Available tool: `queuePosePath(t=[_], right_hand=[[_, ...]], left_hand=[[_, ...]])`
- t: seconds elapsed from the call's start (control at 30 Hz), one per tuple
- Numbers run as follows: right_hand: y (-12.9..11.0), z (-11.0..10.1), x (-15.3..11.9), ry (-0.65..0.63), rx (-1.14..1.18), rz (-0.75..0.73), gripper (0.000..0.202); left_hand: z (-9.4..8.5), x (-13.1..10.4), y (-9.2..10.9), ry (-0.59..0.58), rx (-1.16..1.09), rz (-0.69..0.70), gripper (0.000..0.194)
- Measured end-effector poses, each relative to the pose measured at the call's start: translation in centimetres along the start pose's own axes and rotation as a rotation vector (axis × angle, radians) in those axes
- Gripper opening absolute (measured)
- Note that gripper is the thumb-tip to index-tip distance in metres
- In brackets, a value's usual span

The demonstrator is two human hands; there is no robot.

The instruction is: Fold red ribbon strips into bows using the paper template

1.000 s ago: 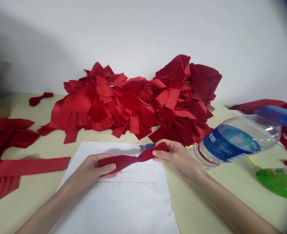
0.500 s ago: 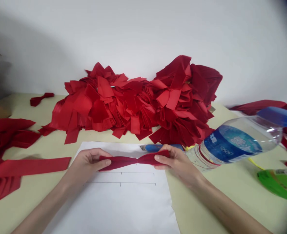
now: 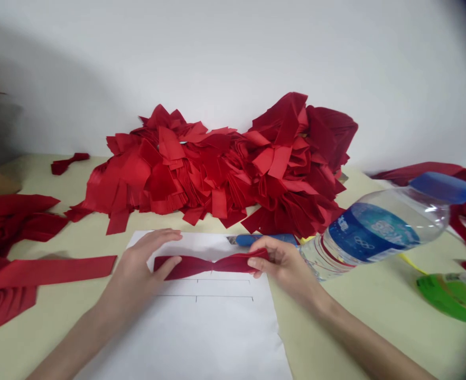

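Note:
A red fabric bow [image 3: 212, 265], pinched narrow at its middle, stretches between my hands above a white paper sheet [image 3: 217, 332] marked with ruled black lines. My right hand [image 3: 282, 266] grips the bow's right end between thumb and fingers. At the other end my left hand [image 3: 138, 264] has its fingers spread apart from the thumb, which is at the bow's left edge; I cannot tell whether it presses on the cloth. Behind the bow lies a blue-handled tool [image 3: 262, 239], partly covered by my right hand.
A large heap of red fabric pieces [image 3: 217, 174] stands against the wall. More red strips [image 3: 50, 270] lie at the left. On the right are a tilted plastic bottle [image 3: 375, 227] with bands around it and a green roll [image 3: 450, 298]. One small bow [image 3: 70, 163] rests at the back left.
My left hand has loosened from the bow's left end and its fingers have opened. The bow has shifted slightly left, with my right hand still holding it.

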State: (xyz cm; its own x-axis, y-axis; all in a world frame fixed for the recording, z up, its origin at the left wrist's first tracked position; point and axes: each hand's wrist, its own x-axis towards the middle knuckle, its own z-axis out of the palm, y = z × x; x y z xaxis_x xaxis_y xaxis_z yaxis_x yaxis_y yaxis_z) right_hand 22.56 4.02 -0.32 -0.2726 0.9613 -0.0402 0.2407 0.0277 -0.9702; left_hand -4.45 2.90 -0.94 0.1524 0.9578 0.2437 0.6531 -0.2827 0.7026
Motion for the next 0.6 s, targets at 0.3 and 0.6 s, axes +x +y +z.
queuePosePath(t=[0.3, 0.6], right_hand=[[-0.4, 0.8, -1.6, 0.099, -0.248, -0.282, 0.005], [-1.7, 2.2, -1.7, -0.018, 0.117, 0.018, 0.025]], left_hand=[[2.0, -1.9, 3.3, -0.336, -0.031, -0.175, 0.018], [2.2, -1.9, 5.0, -0.323, -0.574, -0.566, 0.025]])
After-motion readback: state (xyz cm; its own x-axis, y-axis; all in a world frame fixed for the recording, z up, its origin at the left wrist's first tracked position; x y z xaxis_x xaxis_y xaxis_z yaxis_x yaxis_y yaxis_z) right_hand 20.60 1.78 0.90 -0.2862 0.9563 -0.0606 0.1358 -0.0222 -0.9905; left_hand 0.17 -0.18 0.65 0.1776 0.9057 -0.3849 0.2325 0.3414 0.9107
